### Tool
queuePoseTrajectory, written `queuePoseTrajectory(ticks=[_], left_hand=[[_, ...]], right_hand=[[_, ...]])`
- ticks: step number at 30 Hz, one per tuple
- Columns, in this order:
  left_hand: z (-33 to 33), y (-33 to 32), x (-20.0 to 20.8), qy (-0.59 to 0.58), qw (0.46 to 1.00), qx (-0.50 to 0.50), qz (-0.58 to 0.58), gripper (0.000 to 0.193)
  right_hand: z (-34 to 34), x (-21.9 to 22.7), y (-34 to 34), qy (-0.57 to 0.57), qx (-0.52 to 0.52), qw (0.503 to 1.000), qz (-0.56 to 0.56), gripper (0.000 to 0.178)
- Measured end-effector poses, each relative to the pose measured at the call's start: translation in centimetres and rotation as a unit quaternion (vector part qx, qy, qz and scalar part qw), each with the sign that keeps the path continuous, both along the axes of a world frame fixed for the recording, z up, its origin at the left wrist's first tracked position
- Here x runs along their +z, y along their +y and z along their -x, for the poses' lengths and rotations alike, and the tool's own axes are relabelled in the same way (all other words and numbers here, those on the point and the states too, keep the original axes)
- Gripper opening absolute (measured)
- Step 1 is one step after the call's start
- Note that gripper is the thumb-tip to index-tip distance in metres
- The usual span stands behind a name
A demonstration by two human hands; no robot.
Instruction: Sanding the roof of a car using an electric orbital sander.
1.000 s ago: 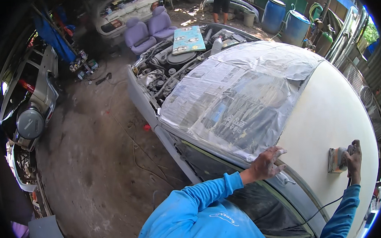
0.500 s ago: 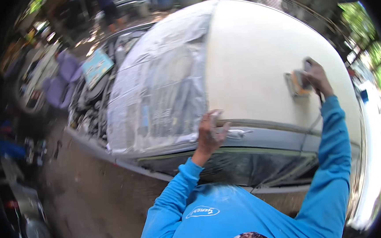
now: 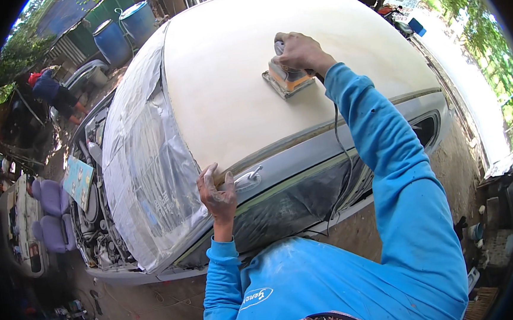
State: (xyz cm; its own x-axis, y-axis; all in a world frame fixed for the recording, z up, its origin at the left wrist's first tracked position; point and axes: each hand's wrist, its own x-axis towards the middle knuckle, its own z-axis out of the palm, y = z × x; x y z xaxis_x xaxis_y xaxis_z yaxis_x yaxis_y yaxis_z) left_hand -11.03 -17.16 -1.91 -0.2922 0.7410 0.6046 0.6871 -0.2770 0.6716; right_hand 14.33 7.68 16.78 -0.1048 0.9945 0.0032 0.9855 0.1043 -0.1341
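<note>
My right hand (image 3: 302, 51) is wrapped round the grip of an electric sheet sander (image 3: 288, 77), grey and orange with a flat square pad. The pad rests on the pale cream roof (image 3: 232, 60) of a car, and a dark cord (image 3: 341, 136) trails from the sander down over the car's side. At the roof's near edge, by the windshield corner, my left hand (image 3: 217, 195) has its dusty fingers apart and holds nothing. Close beside it, a white door handle-shaped piece (image 3: 249, 177) lies on the grey roof rail.
Wrinkled plastic sheeting (image 3: 140, 162) covers the windshield. The engine bay (image 3: 98, 230) is exposed, with a light blue board (image 3: 78, 181) over it. Purple seats (image 3: 53, 210) stand at left. Another person (image 3: 55, 94) bends at far left near blue barrels (image 3: 111, 42).
My view has swung right, so the car appears further left. The sander in my right hand now sits nearer the roof's middle. My left hand stays by the roof edge.
</note>
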Motion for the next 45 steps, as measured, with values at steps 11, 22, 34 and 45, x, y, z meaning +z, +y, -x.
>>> queuePoseTrajectory(ticks=[11, 22, 34, 45], left_hand=[[-7.6, 11.6, 8.5, 0.183, 0.955, -0.142, 0.185, 0.052], [-8.7, 15.5, 4.5, 0.212, 0.968, -0.123, 0.048, 0.051], [-8.6, 15.6, 4.3, 0.206, 0.970, -0.120, 0.055, 0.049], [-8.2, 15.3, 4.5, 0.174, 0.974, -0.139, 0.034, 0.051]], right_hand=[[1.8, 1.7, -3.0, -0.009, 0.004, 0.999, 0.046, 0.060], [1.5, 0.9, -2.8, 0.001, 0.042, 0.999, 0.003, 0.056], [-0.3, 0.2, -1.4, 0.017, 0.030, 0.999, -0.015, 0.053], [0.4, 1.1, -1.4, 0.001, -0.004, 1.000, -0.009, 0.050]])
